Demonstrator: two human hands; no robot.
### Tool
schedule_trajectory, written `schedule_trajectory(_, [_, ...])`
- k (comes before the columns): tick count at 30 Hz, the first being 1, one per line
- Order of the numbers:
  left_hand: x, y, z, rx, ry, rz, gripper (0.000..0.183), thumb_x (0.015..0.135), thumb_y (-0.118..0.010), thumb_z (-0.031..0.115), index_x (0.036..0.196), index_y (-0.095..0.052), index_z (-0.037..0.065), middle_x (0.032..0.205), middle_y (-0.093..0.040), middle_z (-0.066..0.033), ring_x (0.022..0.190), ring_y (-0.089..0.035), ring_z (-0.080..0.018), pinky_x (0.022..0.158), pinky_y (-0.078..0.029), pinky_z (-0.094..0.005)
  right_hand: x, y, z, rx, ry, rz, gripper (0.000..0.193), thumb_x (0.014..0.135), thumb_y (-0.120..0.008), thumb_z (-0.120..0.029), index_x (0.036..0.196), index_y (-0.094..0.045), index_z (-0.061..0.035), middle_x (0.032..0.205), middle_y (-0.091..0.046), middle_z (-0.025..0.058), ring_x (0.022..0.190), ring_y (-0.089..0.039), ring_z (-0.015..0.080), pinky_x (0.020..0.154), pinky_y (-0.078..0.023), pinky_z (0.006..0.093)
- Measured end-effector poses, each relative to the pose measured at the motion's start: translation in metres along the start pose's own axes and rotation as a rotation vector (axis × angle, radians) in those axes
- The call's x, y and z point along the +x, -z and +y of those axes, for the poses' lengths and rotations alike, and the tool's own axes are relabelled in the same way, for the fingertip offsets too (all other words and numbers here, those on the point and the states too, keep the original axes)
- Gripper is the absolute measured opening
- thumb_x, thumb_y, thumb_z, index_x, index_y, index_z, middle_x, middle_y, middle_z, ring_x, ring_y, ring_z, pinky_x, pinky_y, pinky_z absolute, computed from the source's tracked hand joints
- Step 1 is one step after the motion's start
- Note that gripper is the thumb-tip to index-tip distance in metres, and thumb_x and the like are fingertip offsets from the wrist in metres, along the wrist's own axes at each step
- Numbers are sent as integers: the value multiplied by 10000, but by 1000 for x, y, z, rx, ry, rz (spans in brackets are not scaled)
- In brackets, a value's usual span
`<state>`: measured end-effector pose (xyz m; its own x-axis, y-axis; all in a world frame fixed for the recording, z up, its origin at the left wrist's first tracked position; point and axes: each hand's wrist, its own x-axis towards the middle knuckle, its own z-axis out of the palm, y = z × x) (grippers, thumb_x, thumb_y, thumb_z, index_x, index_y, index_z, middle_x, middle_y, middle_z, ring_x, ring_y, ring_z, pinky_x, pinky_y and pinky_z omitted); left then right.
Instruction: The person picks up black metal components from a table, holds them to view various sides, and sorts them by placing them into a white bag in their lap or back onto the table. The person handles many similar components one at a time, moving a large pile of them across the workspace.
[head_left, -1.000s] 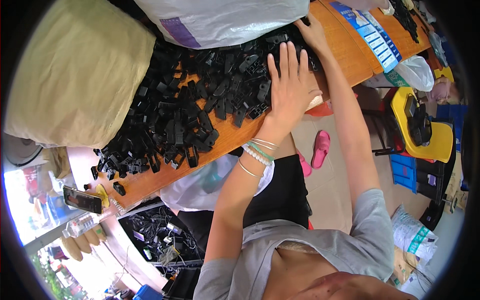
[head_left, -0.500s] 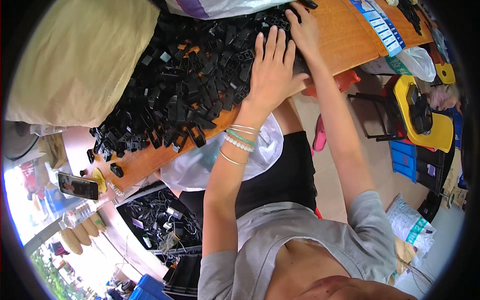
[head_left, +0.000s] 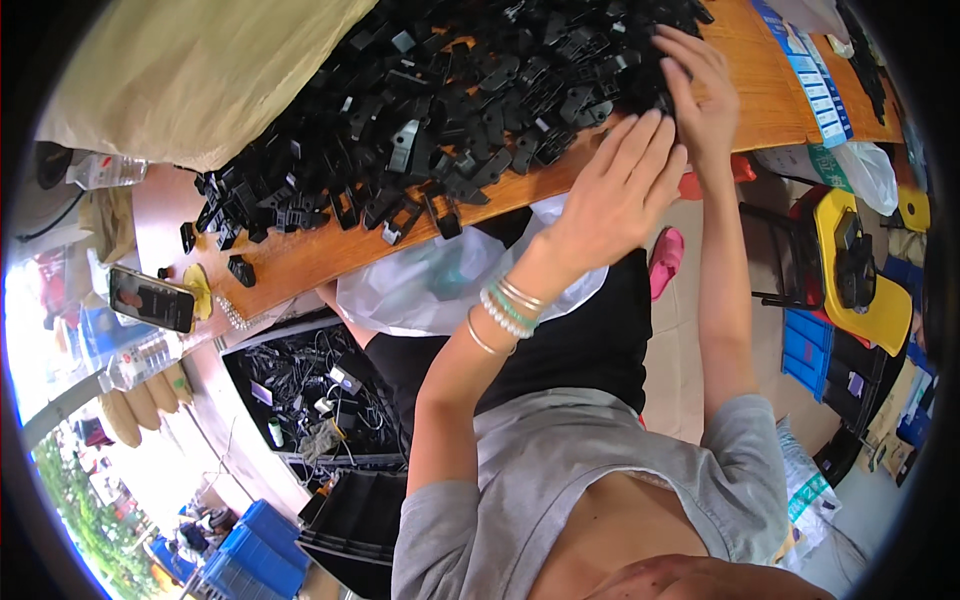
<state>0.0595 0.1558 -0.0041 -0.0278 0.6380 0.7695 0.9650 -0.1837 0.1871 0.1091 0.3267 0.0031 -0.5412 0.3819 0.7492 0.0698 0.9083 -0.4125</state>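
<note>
A broad heap of small black plastic parts point(head_left: 480, 100) covers much of the wooden table point(head_left: 300, 270). At the heap's right end, by the table's front edge, my left hand point(head_left: 625, 190) has its fingers stretched out side by side. Bracelets point(head_left: 505, 310) circle that wrist. Just beyond it, my right hand point(head_left: 708, 105) is at the heap's right margin, thumb and fingers apart and slightly bent. Its fingertips are beside the black parts; nothing shows gripped in either hand. Small parts beneath the fingers could be hidden.
A large beige sack point(head_left: 200, 80) stands at the heap's left. A phone point(head_left: 150, 298) leans at the table's left end. Plastic bags point(head_left: 440, 280) hang below the front edge, above a crate of cables point(head_left: 310, 400). Yellow chairs point(head_left: 875, 300) stand to the right.
Both hands have shifted right along the heap. My left hand has moved off the parts toward the table's front edge. The whole view has shifted somewhat too.
</note>
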Motion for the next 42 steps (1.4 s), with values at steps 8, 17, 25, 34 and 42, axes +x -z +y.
schedule_trajectory(8, [-59,86,-14,42,415,227,275,722,-723,-4,975,-616,-7,814,-593,-79,621,-544,-187,561,-445,-275,19,-12,-44,-178,266,-441,299,762,-648,-31,1053,-652,-98,1093,-610,15,1040,-517,216,845,-372,325])
schedule_trajectory(17, [-56,128,-57,252,700,204,134,749,-685,-21,876,-645,-3,736,-509,-56,521,-411,-96,497,-366,-242,9,0,-56,-22,29,-168,269,786,-624,-7,1045,-665,-66,1013,-605,43,845,-574,193,768,-452,301])
schedule_trajectory(25, [-50,136,-104,144,877,-70,184,743,-753,141,773,-669,-20,607,-509,-1,502,-399,-62,465,-321,-234,-39,-20,-130,463,-286,-237,321,775,-599,70,1079,-644,-23,1013,-565,77,802,-568,125,727,-472,233])
schedule_trajectory(34, [-46,148,-94,-574,1239,408,201,845,-680,138,898,-654,-54,634,-570,-22,495,-434,-31,449,-309,-157,-38,-62,-169,975,-501,-37,275,845,-582,73,1117,-592,40,1064,-506,68,857,-570,112,812,-500,235])
schedule_trajectory(42, [-46,151,-77,-901,1112,361,321,796,-633,-63,1094,-540,-139,930,-634,-185,728,-638,-179,622,-530,-255,-11,-80,-187,973,-441,-147,274,816,-610,65,1086,-629,21,1018,-532,48,815,-561,83,802,-488,215])
